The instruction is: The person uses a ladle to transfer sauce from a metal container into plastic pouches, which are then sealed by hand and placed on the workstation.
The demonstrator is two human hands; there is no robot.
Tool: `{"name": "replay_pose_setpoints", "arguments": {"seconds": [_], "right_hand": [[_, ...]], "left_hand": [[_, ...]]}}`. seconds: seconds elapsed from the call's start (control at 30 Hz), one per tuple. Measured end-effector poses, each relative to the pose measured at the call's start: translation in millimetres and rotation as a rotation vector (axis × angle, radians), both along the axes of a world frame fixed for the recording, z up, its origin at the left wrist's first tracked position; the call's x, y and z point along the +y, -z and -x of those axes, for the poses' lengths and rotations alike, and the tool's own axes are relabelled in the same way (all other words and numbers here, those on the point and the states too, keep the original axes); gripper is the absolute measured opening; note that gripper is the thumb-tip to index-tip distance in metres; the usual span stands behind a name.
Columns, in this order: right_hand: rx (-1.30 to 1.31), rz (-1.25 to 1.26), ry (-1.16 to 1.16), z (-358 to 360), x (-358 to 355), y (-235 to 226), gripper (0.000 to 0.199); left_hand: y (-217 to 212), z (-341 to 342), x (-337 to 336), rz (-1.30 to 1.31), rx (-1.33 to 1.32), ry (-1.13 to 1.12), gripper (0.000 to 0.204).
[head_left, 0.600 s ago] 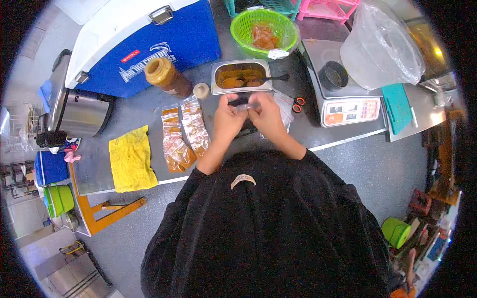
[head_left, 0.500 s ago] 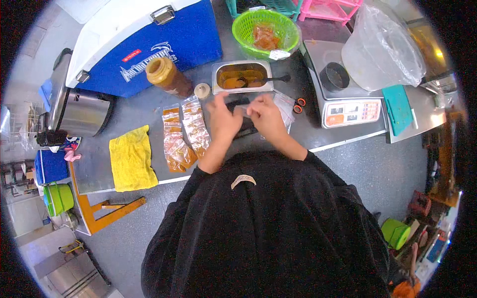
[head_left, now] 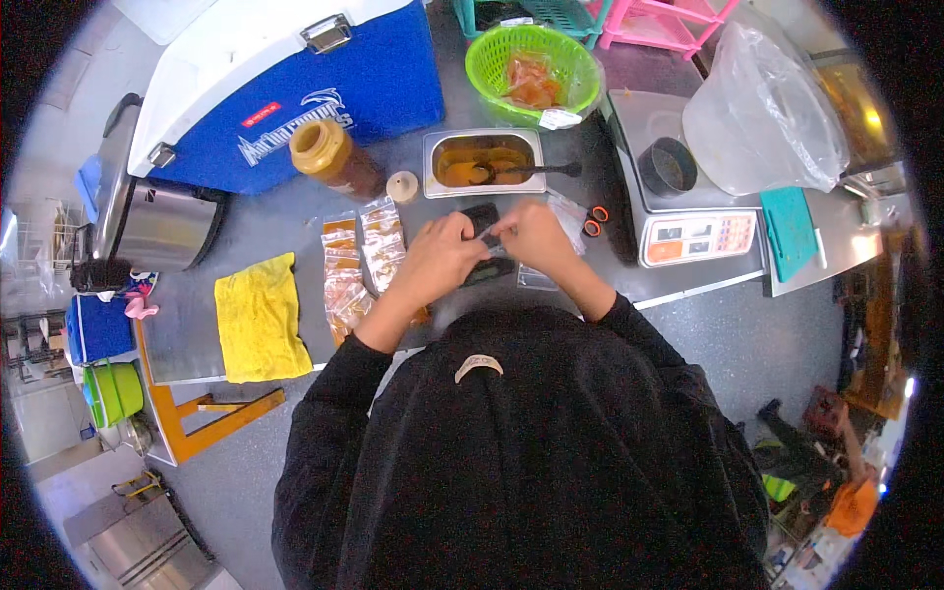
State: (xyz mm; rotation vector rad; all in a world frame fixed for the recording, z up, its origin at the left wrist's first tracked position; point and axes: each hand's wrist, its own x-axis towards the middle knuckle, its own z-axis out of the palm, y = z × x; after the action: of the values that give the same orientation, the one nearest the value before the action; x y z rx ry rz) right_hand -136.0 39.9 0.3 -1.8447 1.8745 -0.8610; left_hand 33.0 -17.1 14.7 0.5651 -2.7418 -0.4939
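Above a small dark flat object (head_left: 489,273), my left hand (head_left: 441,258) and my right hand (head_left: 537,239) pinch a small clear plastic bag (head_left: 485,242) between them. The fingers of both are closed. Just beyond stands a metal pan (head_left: 433,178) of orange-brown sauce (head_left: 457,175), a black-handled ladle (head_left: 560,169) resting in it. Flat clear bags (head_left: 568,211) lie by my right hand. To the left of my left hand, two rows of filled sauce packets (head_left: 340,265) overlap on the table, partly covered by my forearm.
An uncapped sauce jar (head_left: 334,157) and its pale cap (head_left: 402,186) stand left of the pan. A blue cooler (head_left: 393,88) is behind. Yellow cloth (head_left: 261,320), orange-handled scissors (head_left: 594,221), a green basket (head_left: 482,64) and a scale (head_left: 698,237) with a black cup (head_left: 667,167) surround the workspace.
My hands have come down slightly and closed in on the small bag, my right hand shifting right. At the lower right, a person in orange and dark clothing shows more.
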Motion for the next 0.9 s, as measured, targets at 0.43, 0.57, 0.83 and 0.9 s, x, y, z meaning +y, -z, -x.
{"name": "replay_pose_setpoints", "arguments": {"seconds": [0.43,0.57,0.83,0.9], "right_hand": [[-0.87,0.111,0.829,42,-21,23,0.035],[-0.645,0.24,0.574,33,-36,46,0.019],[-0.15,0.416,0.128,36,-17,5,0.02],[-0.12,0.407,0.124,44,-13,5,0.02]], "left_hand": [[29,-35,-66,-0.466,0.249,-0.809,0.023],[59,-3,-107,-0.239,0.282,-0.834,0.026],[77,21,-129,-0.944,0.351,-0.773,0.014],[75,21,-125,-1.061,0.399,-0.704,0.009]]}}
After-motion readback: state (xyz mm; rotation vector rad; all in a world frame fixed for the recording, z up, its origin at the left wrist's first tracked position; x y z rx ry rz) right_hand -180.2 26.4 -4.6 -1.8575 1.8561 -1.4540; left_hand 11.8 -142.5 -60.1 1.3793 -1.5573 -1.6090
